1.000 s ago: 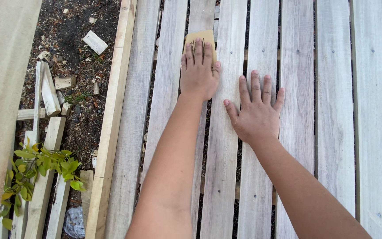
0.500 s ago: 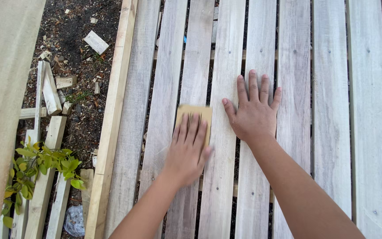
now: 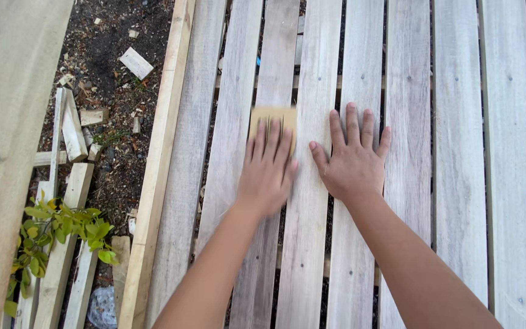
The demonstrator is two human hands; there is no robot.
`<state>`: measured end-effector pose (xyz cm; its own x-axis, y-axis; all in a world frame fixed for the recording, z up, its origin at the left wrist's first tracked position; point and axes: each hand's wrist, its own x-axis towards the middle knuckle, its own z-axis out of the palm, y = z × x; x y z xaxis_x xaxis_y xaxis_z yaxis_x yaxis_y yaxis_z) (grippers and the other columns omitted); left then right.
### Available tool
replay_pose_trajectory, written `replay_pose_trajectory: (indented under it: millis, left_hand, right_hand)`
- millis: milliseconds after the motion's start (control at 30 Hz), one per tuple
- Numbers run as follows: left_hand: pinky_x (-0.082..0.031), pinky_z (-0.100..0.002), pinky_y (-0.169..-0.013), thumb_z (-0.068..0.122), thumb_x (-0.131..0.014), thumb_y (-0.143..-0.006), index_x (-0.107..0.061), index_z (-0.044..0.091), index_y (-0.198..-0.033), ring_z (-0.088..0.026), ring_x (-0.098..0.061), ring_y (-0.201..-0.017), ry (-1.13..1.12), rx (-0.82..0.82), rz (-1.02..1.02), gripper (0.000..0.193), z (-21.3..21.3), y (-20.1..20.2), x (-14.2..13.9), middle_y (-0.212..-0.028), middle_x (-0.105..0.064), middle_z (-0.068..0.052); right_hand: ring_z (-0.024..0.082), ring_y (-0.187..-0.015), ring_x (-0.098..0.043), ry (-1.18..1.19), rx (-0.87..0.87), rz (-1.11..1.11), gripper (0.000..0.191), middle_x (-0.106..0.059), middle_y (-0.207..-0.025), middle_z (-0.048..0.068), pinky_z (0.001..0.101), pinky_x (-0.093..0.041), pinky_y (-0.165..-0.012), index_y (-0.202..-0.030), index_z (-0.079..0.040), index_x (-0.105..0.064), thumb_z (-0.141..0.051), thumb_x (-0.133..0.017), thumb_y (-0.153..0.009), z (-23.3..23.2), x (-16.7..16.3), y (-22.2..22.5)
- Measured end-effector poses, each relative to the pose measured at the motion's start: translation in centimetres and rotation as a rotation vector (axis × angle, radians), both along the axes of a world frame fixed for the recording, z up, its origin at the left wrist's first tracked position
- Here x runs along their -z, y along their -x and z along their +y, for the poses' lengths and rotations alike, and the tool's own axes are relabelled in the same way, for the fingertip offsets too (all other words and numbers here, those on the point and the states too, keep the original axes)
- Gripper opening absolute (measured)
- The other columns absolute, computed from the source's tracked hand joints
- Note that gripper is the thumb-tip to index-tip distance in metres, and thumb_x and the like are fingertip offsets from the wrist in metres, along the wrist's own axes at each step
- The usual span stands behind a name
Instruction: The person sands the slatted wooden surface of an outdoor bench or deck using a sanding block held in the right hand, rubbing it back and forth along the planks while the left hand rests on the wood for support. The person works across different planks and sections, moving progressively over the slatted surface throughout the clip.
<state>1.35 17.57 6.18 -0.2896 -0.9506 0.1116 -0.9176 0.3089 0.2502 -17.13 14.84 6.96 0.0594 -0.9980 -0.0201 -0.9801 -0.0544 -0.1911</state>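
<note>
The left hand [image 3: 267, 172] lay flat with fingers together, pressing a tan sandpaper sheet [image 3: 273, 120] on a grey slat [image 3: 273, 73]. The right hand [image 3: 352, 159] was splayed just right of it, empty. The sheet looked thin, floppy and light, so palm pressure probably beats pinching.

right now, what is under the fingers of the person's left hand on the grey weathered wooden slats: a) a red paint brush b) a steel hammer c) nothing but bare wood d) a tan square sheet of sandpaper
d: the left hand lies flat with its fingers pressed on a tan square sheet of sandpaper on a grey wooden slat, while the right hand rests on bare wood beside it.
</note>
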Motion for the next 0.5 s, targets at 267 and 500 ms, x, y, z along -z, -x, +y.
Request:
replay_pose_trajectory:
  millis: [267, 500]
  left_hand:
    - [-0.008, -0.055, -0.124, 0.046, -0.028, -0.107, -0.021, 0.009, -0.163, -0.041, -0.007, -0.156, -0.064, 0.069, -0.062, 0.068, 9.6, -1.6, 0.1, -0.171, -0.011, -0.018]
    - [-0.011, -0.055, -0.125, 0.046, -0.035, -0.106, -0.025, 0.014, -0.161, -0.04, -0.011, -0.156, 0.0, -0.126, -0.076, 0.065, -12.3, 2.0, 1.7, -0.169, -0.014, -0.015]
  right_hand:
    - [0.034, -0.155, -0.004, 0.022, -0.013, 0.021, 0.076, -0.012, -0.169, 0.01, 0.0609, 0.002, -0.12, -0.162, -0.02, -0.022, -0.065, -0.023, -0.101, 0.1, 0.4, 0.0]
    - [0.032, -0.153, -0.002, 0.001, -0.014, 0.066, 0.077, -0.01, -0.167, 0.009, 0.0591, 0.003, -0.119, -0.16, -0.022, -0.019, -0.068, -0.018, -0.098, -0.3, 0.8, 0.1]
